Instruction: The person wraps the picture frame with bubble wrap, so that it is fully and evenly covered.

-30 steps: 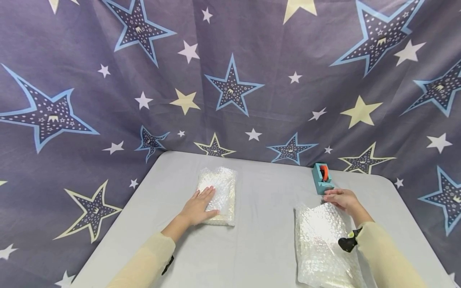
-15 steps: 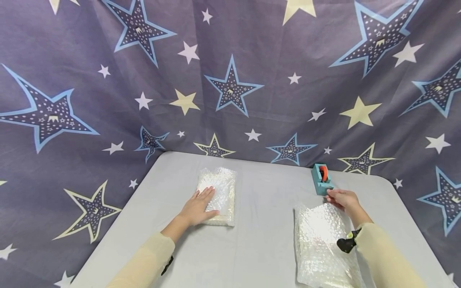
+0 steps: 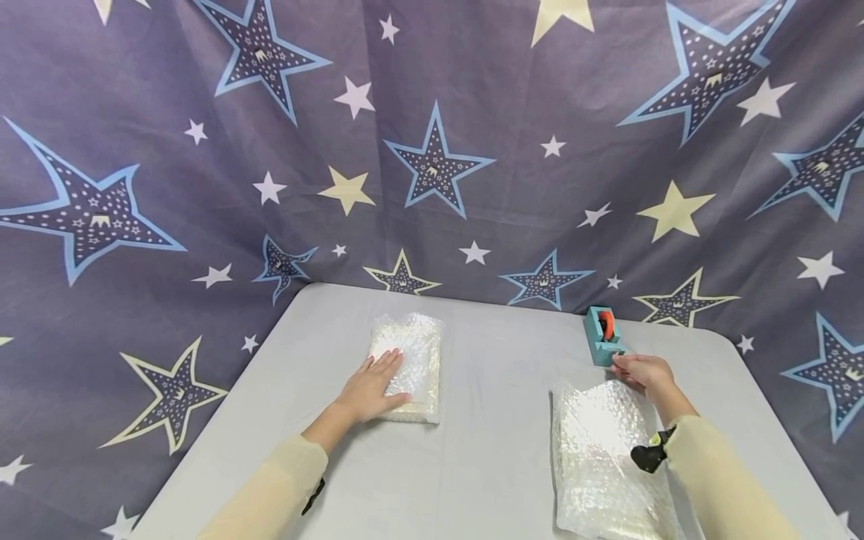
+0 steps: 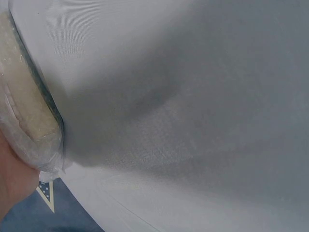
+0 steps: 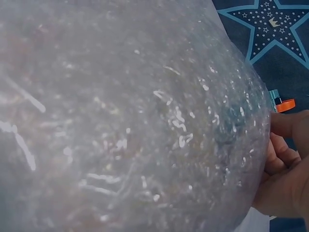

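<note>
In the head view my left hand [image 3: 367, 391] lies flat, fingers spread, on a bubble-wrapped flat package [image 3: 424, 367] left of centre. The left wrist view catches that package's pale side at its left edge. At the right, a teal tape dispenser [image 3: 598, 343] with an orange-red core stands near the table's back edge. My right hand [image 3: 644, 375] is at its front end, thumb and forefinger pinching the tape end there; the clear tape itself barely shows. Under my right wrist lies a larger bubble-wrap bundle [image 3: 597, 457], which fills most of the right wrist view.
A pale grey-white cloth covers the table [image 3: 496, 450]. Behind it hangs a dark purple-grey curtain [image 3: 472, 67] patterned with stars, meeting the table's back and left edges. A black wrist camera [image 3: 651, 454] sits over the larger bundle.
My right hand has shifted very slightly to the right at the dispenser's front end, then stays there. My left hand and both wrapped things look unmoved.
</note>
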The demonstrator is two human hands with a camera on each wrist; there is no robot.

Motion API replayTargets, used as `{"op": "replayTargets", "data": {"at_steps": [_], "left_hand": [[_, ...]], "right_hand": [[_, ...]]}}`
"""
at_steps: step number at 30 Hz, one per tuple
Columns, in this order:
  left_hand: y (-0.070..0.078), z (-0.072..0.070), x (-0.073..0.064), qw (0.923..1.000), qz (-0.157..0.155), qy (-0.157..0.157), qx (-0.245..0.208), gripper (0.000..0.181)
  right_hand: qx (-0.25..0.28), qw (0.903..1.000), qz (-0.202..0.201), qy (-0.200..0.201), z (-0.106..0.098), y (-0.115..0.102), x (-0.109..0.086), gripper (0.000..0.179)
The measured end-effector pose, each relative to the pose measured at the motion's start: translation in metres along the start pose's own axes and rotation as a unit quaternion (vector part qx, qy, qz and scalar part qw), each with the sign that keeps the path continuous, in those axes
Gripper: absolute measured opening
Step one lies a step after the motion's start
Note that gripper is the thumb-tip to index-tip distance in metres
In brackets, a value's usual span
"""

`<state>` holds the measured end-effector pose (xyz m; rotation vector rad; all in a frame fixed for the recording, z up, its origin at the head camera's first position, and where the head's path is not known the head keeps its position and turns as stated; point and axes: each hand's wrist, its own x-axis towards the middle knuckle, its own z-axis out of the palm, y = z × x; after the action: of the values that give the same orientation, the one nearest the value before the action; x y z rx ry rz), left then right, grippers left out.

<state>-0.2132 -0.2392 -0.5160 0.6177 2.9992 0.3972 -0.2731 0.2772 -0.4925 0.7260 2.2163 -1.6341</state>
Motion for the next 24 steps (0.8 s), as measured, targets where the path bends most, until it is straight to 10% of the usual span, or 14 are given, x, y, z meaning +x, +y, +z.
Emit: {"op": "replayTargets", "data": {"at_steps": [12, 24], "left_hand": [[-0.002, 0.002, 0.0, 1.0, -0.001, 0.005, 0.002, 0.083], [-0.001, 0.002, 0.001, 1.0, -0.004, 0.002, 0.006, 0.083]], "right_hand": [[0.024, 0.9992, 0.031, 0.001, 0.002, 0.001, 0.008, 0.023], [-0.069, 0.9972, -0.016, 0.024, -0.004, 0.0, 0.015, 0.023]]}}
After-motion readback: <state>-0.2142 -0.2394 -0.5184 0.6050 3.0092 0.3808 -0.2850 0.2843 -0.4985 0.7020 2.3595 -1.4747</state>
